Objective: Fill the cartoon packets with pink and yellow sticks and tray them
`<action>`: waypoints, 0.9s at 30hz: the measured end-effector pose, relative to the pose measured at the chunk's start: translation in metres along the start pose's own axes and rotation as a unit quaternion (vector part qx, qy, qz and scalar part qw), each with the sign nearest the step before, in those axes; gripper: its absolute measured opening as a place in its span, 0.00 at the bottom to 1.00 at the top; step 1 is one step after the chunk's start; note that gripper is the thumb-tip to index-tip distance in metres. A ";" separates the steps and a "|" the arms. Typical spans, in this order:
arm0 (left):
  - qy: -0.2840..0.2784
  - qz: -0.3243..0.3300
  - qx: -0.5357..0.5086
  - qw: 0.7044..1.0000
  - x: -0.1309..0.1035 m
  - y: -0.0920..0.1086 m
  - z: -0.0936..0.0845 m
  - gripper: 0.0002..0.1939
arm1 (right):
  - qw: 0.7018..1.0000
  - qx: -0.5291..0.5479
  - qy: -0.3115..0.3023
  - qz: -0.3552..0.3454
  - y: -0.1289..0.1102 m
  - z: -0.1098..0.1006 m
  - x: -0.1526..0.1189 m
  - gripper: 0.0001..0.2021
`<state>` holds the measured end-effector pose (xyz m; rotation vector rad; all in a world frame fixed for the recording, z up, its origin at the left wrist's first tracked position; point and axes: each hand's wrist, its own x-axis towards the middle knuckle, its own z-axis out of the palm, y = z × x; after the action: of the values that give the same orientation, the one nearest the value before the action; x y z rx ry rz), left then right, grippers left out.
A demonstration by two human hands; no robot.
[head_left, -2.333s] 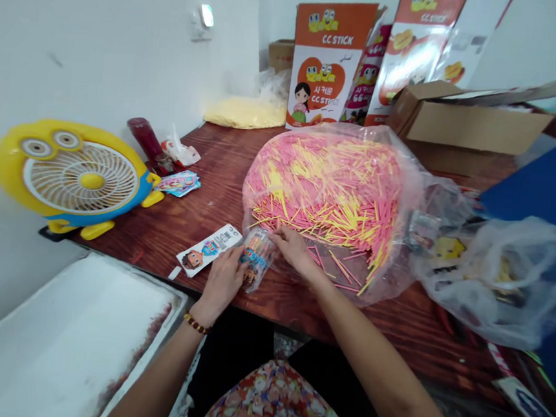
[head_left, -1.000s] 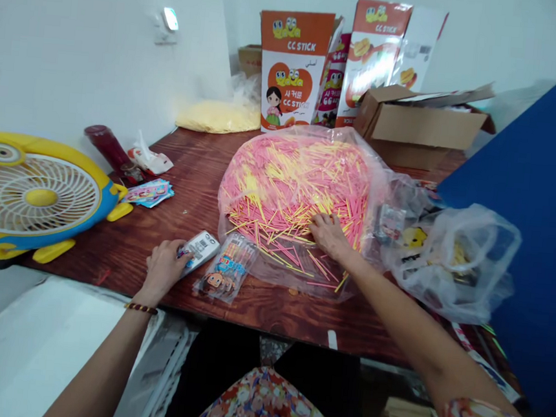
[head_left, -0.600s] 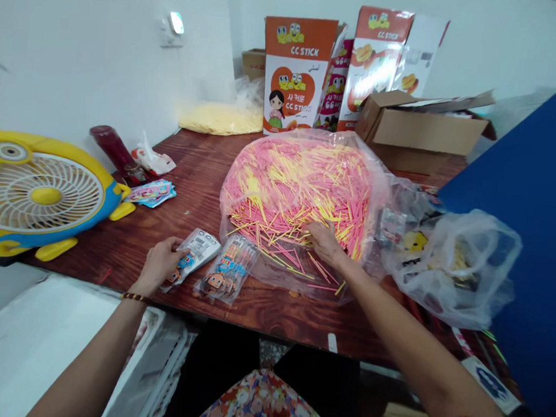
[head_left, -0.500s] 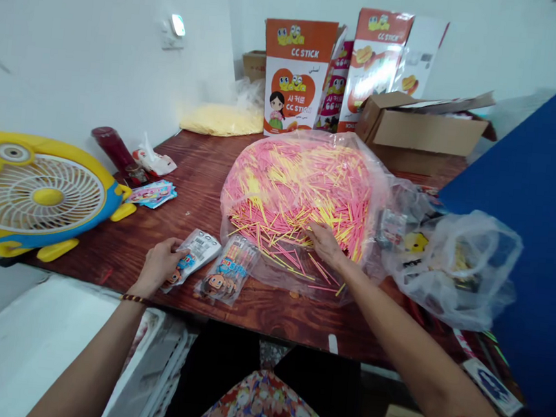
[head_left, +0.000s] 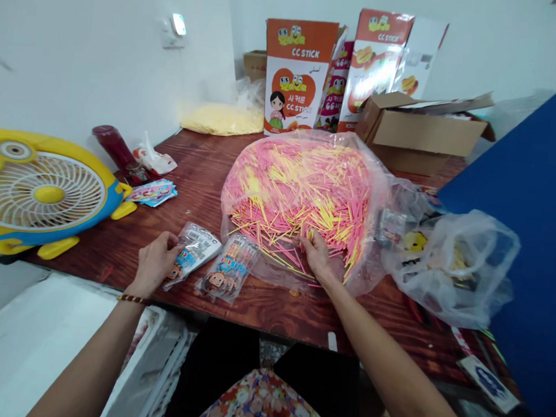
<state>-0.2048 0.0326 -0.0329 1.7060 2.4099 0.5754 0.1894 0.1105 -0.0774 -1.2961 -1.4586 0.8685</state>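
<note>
A big clear plastic bag (head_left: 243, 160) lies open on the brown table (head_left: 268, 315), full of pink and yellow sticks (head_left: 294, 190). My right hand (head_left: 315, 252) is at the near edge of the heap, its fingers pinched together among the sticks; what they hold is too small to tell. On the left, my left hand (head_left: 157, 261) has its thumb and fingers closed on the edge of a stack of printed plastic pouches (head_left: 196, 253). Just right of that stack lie filled pouches (head_left: 230, 269) with sticks inside.
A yellow and blue fan (head_left: 48, 195) stands at the left, near a dark red bottle (head_left: 113, 145), tissues (head_left: 154, 160) and small packets (head_left: 153, 192). Printed boxes (head_left: 297, 74) and an open carton (head_left: 425, 134) line the back. A white plastic bag (head_left: 467, 270) sits at the right.
My right hand has shifted slightly left and toward me at the edge of the heap, its fingers now drawn together. My left hand has moved a little left and farther away, still at the pouch stack.
</note>
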 end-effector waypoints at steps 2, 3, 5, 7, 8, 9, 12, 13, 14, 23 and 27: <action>0.006 0.001 -0.023 1.000 0.001 0.000 0.000 0.11 | 1.000 0.020 0.000 0.018 0.001 0.002 -0.002 0.12; 0.006 -0.005 -0.039 0.999 0.001 0.000 0.000 0.10 | 0.999 0.036 0.003 0.022 0.000 0.003 -0.001 0.12; -0.002 -0.023 -0.069 0.997 0.001 0.000 -0.002 0.10 | 0.997 0.072 0.010 0.014 -0.002 0.004 0.003 0.11; -0.004 -0.032 -0.088 0.996 0.001 0.000 -0.004 0.10 | 0.993 0.116 0.032 -0.002 -0.004 0.004 0.005 0.11; 0.000 -0.032 -0.094 0.995 0.000 0.000 -0.006 0.10 | 0.990 0.132 0.041 -0.010 -0.004 0.005 0.005 0.11; 0.006 -0.032 -0.099 0.995 0.000 0.001 -0.007 0.10 | 0.989 0.143 0.045 -0.013 -0.003 0.006 0.003 0.11; 0.026 -0.037 -0.120 0.992 -0.001 0.001 -0.011 0.10 | 0.985 0.169 0.034 -0.004 0.003 0.009 -0.006 0.11; 0.030 -0.040 -0.136 0.989 -0.001 0.001 -0.012 0.10 | 0.984 0.177 0.027 0.002 0.005 0.010 -0.009 0.12; 0.033 -0.044 -0.159 0.986 -0.001 0.001 -0.013 0.10 | 0.983 0.183 0.024 0.010 0.006 0.011 -0.012 0.13; 0.054 -0.081 -0.487 0.868 -0.020 0.043 -0.038 0.19 | 0.991 0.128 0.002 0.044 0.012 0.011 -0.016 0.13; 0.008 -0.070 -0.571 0.818 -0.043 0.076 -0.041 0.18 | 0.993 0.116 -0.011 0.036 0.013 0.006 -0.020 0.12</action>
<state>-0.1368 0.0049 0.0292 0.9352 1.4895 1.5599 0.1864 0.0933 -0.0952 -1.1727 -1.2909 1.0696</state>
